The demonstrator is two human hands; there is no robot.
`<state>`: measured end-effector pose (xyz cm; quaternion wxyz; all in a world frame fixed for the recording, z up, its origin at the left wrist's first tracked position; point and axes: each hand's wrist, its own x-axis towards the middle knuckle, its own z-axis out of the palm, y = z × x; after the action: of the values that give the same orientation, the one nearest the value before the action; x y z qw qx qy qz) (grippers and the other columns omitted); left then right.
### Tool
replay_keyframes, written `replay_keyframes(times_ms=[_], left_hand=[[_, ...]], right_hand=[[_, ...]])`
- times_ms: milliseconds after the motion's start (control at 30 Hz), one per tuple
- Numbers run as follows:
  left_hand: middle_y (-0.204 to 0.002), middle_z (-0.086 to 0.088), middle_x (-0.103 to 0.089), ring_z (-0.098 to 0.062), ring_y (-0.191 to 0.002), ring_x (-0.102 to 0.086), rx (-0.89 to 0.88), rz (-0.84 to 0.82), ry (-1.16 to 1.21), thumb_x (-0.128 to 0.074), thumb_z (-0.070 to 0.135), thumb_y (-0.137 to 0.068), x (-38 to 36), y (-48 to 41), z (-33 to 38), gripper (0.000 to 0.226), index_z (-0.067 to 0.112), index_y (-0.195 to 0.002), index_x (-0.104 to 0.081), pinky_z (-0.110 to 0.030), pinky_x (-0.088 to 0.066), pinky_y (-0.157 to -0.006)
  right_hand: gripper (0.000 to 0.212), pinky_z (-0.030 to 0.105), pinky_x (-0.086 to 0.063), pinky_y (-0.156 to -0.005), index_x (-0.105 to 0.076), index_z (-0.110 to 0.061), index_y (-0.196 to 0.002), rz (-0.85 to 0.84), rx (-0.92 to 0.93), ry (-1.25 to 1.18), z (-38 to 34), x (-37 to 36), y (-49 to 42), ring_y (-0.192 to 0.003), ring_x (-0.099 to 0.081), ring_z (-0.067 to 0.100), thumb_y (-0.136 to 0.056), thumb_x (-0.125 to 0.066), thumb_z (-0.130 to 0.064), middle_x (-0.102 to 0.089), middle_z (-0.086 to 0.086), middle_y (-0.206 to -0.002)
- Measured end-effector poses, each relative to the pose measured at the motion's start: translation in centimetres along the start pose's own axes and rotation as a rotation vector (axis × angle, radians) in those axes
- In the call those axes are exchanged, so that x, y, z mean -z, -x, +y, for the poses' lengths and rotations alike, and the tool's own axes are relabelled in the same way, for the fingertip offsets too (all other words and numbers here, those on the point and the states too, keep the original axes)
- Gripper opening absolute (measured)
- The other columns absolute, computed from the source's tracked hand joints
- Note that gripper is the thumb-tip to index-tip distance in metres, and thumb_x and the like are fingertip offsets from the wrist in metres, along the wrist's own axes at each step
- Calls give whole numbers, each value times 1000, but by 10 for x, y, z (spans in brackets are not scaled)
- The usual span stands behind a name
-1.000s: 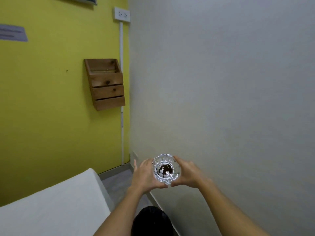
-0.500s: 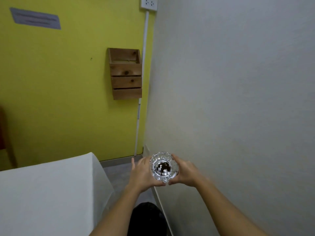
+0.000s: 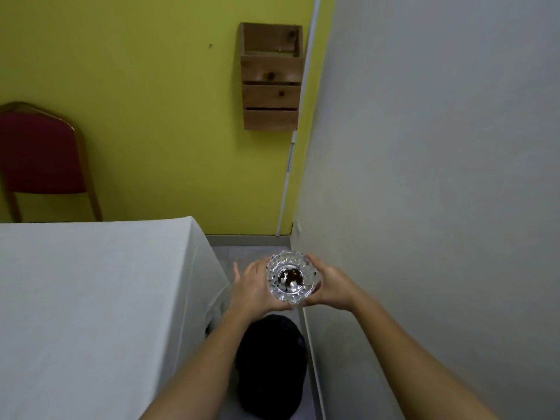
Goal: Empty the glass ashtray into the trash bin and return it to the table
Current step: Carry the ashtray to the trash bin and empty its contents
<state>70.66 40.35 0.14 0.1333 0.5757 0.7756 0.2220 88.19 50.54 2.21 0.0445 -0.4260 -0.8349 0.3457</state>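
Note:
A cut-glass ashtray (image 3: pixel 290 277) with dark ash in its bowl sits upright between both hands, in the air past the table's right corner. My left hand (image 3: pixel 252 290) cups its left side and my right hand (image 3: pixel 331 288) grips its right side. Below my forearms stands the trash bin (image 3: pixel 272 366), lined with a black bag, on the floor between the table and the wall. The table (image 3: pixel 91 298) under a white cloth fills the lower left.
A grey wall (image 3: pixel 439 177) runs close along the right. A yellow wall (image 3: pixel 151 101) ahead carries a wooden rack (image 3: pixel 271 77) and a white cable duct (image 3: pixel 292 147). A red chair (image 3: pixel 39 156) stands behind the table. A narrow strip of grey floor (image 3: pixel 251 250) lies ahead.
The view has swung left and down: the table and red chair have come into sight and more of the bin shows. Both hands still hold the ashtray level.

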Motion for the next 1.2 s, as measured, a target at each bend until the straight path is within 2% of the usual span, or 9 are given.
replay_keyframes(times_ms=[133, 233, 400, 467, 567, 700, 867, 1000, 1200], left_hand=[[-151, 7, -41, -12, -142, -33, -17, -20, -37, -78, 69, -51, -41, -18, -35, 118, 24, -148, -29, -55, -2, -121], [-148, 7, -43, -13, -141, -34, 3, -21, -79, -77, 71, -50, -98, -28, -61, 116, 24, -146, -33, -54, -2, -121], [-141, 10, -50, -11, -137, -39, 123, 29, -11, -74, 75, -49, -233, -33, -102, 111, 24, -140, -38, -51, -3, -119], [-141, 9, -49, -11, -138, -38, 147, 38, 26, -77, 71, -49, -286, -34, -125, 111, 24, -141, -38, -51, -3, -120], [-147, 9, -44, -11, -142, -32, 127, 16, 54, -79, 68, -50, -342, -40, -157, 113, 24, -144, -34, -50, -1, -121], [-146, 9, -45, -11, -140, -34, 49, 18, 25, -76, 72, -50, -403, -52, -198, 114, 24, -144, -35, -50, -1, -121], [-140, 7, -51, -14, -136, -41, 55, 97, 49, -79, 69, -50, -460, -56, -236, 110, 22, -141, -37, -53, -5, -121], [-135, 8, -54, -14, -134, -43, 87, 146, 119, -80, 67, -50, -463, -41, -232, 104, 23, -137, -41, -54, -5, -121], [-137, 9, -52, -14, -135, -42, 96, 143, 118, -77, 70, -51, -459, -32, -224, 105, 25, -138, -39, -55, -9, -121]], right_hand=[[104, 36, -58, -84, -28, -23, -150, -26, 1, -188, 44, -34, -29, -90, -72, 26, -64, -85, -7, -56, 3, -136], [80, 33, -55, -85, -38, -18, -145, -8, -6, -331, 85, -77, -52, -106, -63, 20, -76, -73, 1, -47, -9, -134], [27, 34, -57, -70, -62, -27, -112, 275, -154, -578, 177, -173, -113, -94, -66, 21, -94, -53, -9, -68, 8, -119], [20, 41, -58, -81, -64, -27, -107, 306, -192, -599, 218, -217, -133, -98, -67, 25, -94, -54, -15, -70, 8, -112], [21, 44, -52, -95, -67, -25, -108, 283, -220, -657, 262, -266, -149, -106, -66, 27, -94, -52, -21, -71, 8, -112], [20, 37, -49, -87, -70, -23, -93, 197, -217, -759, 313, -316, -174, -94, -64, 22, -96, -52, -15, -71, 7, -101], [43, 28, -56, -67, -55, -7, -123, 83, -172, -897, 345, -368, -197, -87, -64, 24, -83, -55, 10, -66, 15, -105], [59, 32, -60, -66, -51, -13, -125, 105, -200, -1081, 333, -383, -189, -95, -66, 29, -75, -53, 19, -66, 17, -111], [55, 27, -59, -55, -53, -7, -127, 148, -255, -1142, 318, -384, -170, -74, -70, 19, -79, -49, 19, -68, 14, -99]])
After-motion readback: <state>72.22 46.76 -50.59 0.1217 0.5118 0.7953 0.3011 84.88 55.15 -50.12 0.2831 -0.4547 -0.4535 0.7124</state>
